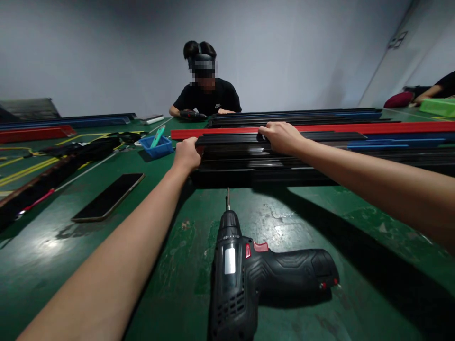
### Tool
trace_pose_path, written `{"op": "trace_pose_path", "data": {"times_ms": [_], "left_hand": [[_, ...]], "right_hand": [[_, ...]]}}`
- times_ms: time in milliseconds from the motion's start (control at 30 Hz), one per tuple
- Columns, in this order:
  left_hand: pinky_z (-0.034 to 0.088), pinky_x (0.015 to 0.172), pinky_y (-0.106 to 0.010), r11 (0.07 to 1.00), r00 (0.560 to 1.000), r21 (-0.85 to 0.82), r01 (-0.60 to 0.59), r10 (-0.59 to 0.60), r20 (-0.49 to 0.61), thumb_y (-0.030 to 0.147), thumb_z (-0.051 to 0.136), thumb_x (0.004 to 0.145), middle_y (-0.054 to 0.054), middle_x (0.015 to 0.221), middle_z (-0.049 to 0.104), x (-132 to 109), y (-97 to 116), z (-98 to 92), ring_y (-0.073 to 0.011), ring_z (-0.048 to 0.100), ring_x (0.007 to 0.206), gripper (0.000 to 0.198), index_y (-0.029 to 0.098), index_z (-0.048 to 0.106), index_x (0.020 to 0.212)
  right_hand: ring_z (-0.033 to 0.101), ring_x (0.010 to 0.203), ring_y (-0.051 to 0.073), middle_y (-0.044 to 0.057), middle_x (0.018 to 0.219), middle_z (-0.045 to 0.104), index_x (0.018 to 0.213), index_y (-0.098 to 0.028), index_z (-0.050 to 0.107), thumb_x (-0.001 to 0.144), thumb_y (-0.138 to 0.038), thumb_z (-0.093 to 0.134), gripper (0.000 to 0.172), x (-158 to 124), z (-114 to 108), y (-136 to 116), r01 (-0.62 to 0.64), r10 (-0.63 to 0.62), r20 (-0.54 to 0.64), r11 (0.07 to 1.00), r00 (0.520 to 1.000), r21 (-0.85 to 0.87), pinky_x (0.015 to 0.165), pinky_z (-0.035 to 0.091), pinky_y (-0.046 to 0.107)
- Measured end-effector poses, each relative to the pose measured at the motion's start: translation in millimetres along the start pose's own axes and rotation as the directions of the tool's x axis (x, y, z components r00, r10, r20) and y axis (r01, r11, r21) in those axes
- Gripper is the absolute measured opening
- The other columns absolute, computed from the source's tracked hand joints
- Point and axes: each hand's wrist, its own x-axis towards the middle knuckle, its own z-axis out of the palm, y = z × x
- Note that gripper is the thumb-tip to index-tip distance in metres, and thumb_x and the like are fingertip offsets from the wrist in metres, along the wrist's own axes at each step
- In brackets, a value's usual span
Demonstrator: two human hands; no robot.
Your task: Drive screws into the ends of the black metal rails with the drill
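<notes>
A stack of long black metal rails (320, 161) lies across the green table (302, 222) ahead of me. My left hand (186, 154) is closed on the left end of the top black rail. My right hand (280, 136) rests on top of that rail further right, fingers curled over its far edge. A black cordless drill (245, 279) lies on its side near the table's front, bit pointing at the rails, touched by neither hand.
A red rail (355, 128) and blue rails (398, 142) lie behind the black stack. A phone (108, 196) lies at left, a blue tray (156, 146) beyond it. Across the table sits a person in black (206, 97). Another person's arm (430, 90) shows far right.
</notes>
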Motion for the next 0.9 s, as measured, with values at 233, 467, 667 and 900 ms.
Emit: {"op": "trace_pose_path", "data": {"times_ms": [233, 467, 667, 900], "left_hand": [[0.051, 0.1, -0.033, 0.972, 0.974, -0.072, 0.225, -0.223, 0.033, 0.007, 0.062, 0.075, -0.016, 0.107, 0.079, 8.0, -23.3, 14.2, -0.0326, 0.07, 0.116, 0.027, 0.011, 0.077, 0.097], [0.055, 0.089, -0.029, 0.819, 0.909, -0.407, 0.406, -0.408, 0.086, 0.011, 0.067, 0.073, -0.009, 0.09, 0.078, 11.3, -33.4, 32.7, -0.0229, 0.073, 0.093, 0.023, 0.011, 0.08, 0.092], [0.05, 0.059, -0.021, 0.656, 0.835, -0.53, 0.537, -0.503, 0.223, 0.011, 0.079, 0.066, 0.001, 0.057, 0.06, 11.0, -32.1, 32.1, -0.0113, 0.056, 0.056, 0.013, 0.013, 0.075, 0.078], [0.044, 0.053, -0.023, 0.647, 0.831, -0.53, 0.548, -0.491, 0.26, 0.011, 0.078, 0.068, 0.003, 0.05, 0.053, 6.3, -27.5, 27.2, -0.0111, 0.05, 0.049, 0.011, 0.015, 0.073, 0.078]], "right_hand": [[0.067, 0.11, 0.035, 0.017, 0.123, 0.075, 0.127, -0.019, 0.075, 0.083, -0.01, 0.058, 0.048, 34.3, 20.2, -5.0, 0.028, -0.036, 0.086, 0.996, 0.996, 0.084, 0.091, 0.047, 0.042], [0.068, 0.105, 0.035, 0.018, 0.117, 0.076, 0.117, -0.017, 0.077, 0.081, -0.016, 0.061, 0.039, 43.1, 35.1, 0.9, 0.007, -0.023, 0.135, 0.993, 0.991, 0.116, 0.089, 0.048, 0.041], [0.068, 0.101, 0.033, 0.017, 0.109, 0.076, 0.113, -0.015, 0.077, 0.08, -0.02, 0.067, 0.035, 45.1, 39.9, 2.1, 0.043, -0.065, 0.136, 0.986, 0.989, 0.158, 0.086, 0.047, 0.039], [0.066, 0.099, 0.027, 0.013, 0.112, 0.074, 0.125, -0.014, 0.071, 0.099, -0.047, 0.056, 0.044, 60.6, 31.4, 21.5, 0.002, -0.017, 0.069, 0.978, 0.998, 0.209, 0.085, 0.048, 0.037]]}}
